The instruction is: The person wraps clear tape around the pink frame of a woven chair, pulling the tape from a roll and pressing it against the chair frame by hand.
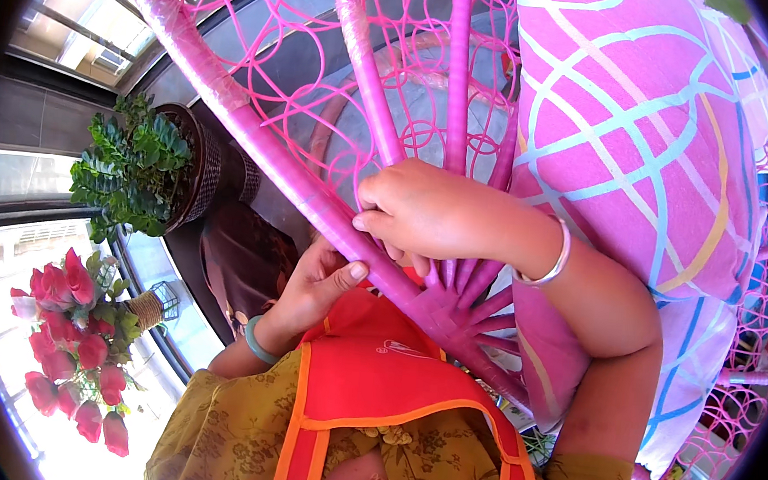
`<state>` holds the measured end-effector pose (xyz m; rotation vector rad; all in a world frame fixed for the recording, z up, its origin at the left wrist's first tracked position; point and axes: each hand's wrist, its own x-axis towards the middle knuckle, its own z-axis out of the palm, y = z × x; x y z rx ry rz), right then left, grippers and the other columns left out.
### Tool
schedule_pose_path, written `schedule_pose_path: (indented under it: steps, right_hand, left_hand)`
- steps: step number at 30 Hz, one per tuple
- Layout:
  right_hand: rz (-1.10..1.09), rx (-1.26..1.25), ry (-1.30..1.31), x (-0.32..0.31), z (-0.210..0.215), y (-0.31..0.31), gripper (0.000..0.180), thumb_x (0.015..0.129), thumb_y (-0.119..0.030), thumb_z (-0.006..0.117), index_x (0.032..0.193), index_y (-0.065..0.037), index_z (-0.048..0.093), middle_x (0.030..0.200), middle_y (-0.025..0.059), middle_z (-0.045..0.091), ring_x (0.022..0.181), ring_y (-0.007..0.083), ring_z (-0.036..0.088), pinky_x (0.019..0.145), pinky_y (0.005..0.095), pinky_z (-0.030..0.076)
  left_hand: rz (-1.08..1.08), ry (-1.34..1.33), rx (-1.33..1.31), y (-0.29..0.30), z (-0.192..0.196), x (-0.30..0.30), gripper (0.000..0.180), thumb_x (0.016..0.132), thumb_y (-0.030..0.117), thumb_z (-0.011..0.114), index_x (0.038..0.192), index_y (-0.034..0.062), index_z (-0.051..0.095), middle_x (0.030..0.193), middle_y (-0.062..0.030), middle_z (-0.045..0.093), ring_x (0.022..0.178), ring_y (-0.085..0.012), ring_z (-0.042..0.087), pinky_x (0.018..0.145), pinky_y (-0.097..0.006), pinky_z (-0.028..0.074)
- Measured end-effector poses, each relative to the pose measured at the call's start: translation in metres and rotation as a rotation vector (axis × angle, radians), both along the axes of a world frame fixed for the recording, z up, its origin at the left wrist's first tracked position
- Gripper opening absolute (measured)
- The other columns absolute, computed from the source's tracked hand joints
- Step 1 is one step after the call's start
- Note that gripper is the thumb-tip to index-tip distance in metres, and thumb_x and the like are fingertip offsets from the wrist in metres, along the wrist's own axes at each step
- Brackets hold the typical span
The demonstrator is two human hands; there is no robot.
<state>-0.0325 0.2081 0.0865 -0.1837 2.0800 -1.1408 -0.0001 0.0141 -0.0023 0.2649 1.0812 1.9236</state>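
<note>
Pink and glossy, a thick tube (302,187) crosses the middle of the view, its long axis slanting from the upper left down to the lower right, in front of the person's chest. Its upper stretch is wrapped in shiny clear film (179,39). The left hand (310,284) is partly curled at the tube's lower edge, thumb against it and the other fingertips hidden; I cannot tell whether it grips firmly. The right hand (431,209) reaches over from the other side, fingers bent and tips at the tube's upper edge; whether it pinches anything is hidden. Just below the hands, thinner pink rods (459,83) fan upward from a wrapped joint (444,312) on the tube, with looping pink rings (287,97) between them. A pink cushion (628,124) with pale blue lines stands to the right. A red apron (400,377) edged in orange lies just below the tube. Farther left are a leafy potted plant (138,153) and, below it, red roses (69,351).
</note>
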Motion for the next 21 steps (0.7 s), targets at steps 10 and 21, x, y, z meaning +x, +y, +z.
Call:
schedule_pose_path:
  steps: [10, 21]
  right_hand:
    - [-0.080, -0.067, -0.063, 0.006, 0.001, 0.000, 0.024, 0.089, -0.012, 0.044, 0.072, 0.005, 0.048, 0.058, 0.0127, 0.059, 0.044, 0.0205, 0.060, 0.044, 0.0304, 0.048]
    - [0.113, 0.056, -0.051, 0.012, -0.002, -0.001, 0.021, 0.087, -0.010, 0.043, 0.073, 0.004, 0.049, 0.056, 0.0120, 0.059, 0.044, 0.0216, 0.060, 0.044, 0.0324, 0.049]
  left_hand:
    - [-0.002, 0.012, 0.008, -0.006, -0.008, 0.006, 0.042, 0.088, 0.016, 0.056, 0.123, -0.0002, 0.038, 0.118, -0.0112, 0.050, 0.112, -0.0212, 0.048, 0.097, -0.038, 0.036]
    - [0.015, 0.104, 0.001, -0.003, -0.010, 0.016, 0.030, 0.090, 0.013, 0.053, 0.116, 0.0010, 0.044, 0.111, -0.0072, 0.053, 0.104, -0.0142, 0.051, 0.091, -0.031, 0.039]
